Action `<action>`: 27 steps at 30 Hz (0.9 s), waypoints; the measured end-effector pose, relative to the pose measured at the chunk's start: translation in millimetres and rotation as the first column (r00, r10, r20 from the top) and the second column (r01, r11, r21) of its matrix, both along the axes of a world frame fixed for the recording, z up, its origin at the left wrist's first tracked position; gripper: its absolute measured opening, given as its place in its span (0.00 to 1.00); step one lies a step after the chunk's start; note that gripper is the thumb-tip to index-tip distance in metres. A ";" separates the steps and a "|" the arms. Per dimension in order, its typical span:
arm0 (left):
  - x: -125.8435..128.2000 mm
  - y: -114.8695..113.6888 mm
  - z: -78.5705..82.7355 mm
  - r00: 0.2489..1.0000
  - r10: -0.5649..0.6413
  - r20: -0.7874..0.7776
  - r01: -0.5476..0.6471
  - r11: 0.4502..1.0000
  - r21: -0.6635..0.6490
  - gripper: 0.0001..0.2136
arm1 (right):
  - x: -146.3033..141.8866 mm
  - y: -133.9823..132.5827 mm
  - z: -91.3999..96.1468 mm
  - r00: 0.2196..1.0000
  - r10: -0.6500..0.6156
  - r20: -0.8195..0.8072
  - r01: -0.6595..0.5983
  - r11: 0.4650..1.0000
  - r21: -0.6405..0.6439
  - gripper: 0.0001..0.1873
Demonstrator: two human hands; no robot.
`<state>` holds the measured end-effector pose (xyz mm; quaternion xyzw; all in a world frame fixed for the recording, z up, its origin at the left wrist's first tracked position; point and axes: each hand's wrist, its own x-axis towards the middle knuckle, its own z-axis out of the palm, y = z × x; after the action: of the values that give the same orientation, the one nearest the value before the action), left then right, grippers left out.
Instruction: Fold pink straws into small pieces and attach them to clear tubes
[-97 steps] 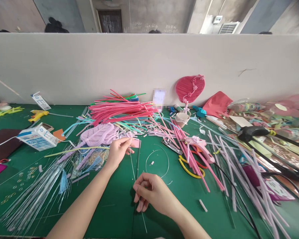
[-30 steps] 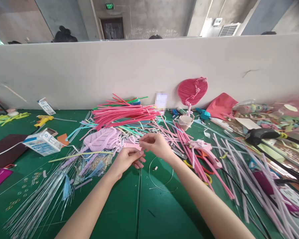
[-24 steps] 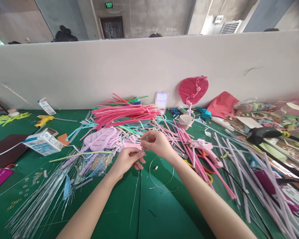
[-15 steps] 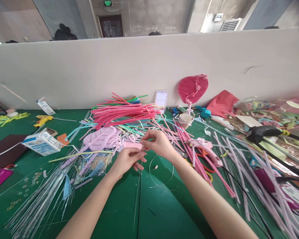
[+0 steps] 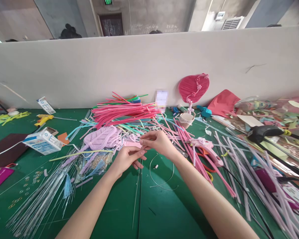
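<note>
Best worked gently, with thin wire (image 5: 136, 198) pinched in left hand (image 5: 126, 159) and right hand (image 5: 158, 143) narrowed close by, its hold unclear.

The tabletop (image 5: 119, 212) is deep green, and a thin wire (image 5: 135, 199) over its near edge's middle is pale silver. Along the far edge, a heap of sticks (image 5: 127, 114) is mostly hot pink with green and aqua, near a crimson fan (image 5: 189, 90) with paler pink flowers. Toward the left edge: a blue-and-white box (image 5: 42, 142), yellow glue gun (image 5: 43, 119), light blue tassel (image 5: 67, 187). Toward the right: a pale pink glue gun (image 5: 208, 148).
</note>
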<state>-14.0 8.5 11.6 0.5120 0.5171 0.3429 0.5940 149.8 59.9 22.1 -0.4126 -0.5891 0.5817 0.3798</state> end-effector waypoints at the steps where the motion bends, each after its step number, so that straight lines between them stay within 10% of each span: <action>1: 0.1 0.0 0.0 1.000 0.001 -0.002 -0.001 1.000 -0.002 0.22 | -0.2 0.5 -0.9 1.000 0.002 -0.011 -0.002 1.000 -0.020 0.11; 27: -0.3 0.5 -0.6 0.999 0.031 -0.016 -0.032 0.999 -0.025 0.22 | -6.4 3.3 -11.0 0.992 -0.113 -0.048 0.112 0.994 -0.012 0.09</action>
<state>-14.3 9.0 11.0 0.4989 0.5340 0.3417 0.5909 143.4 63.2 11.1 -0.4328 -0.5529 0.5719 0.4242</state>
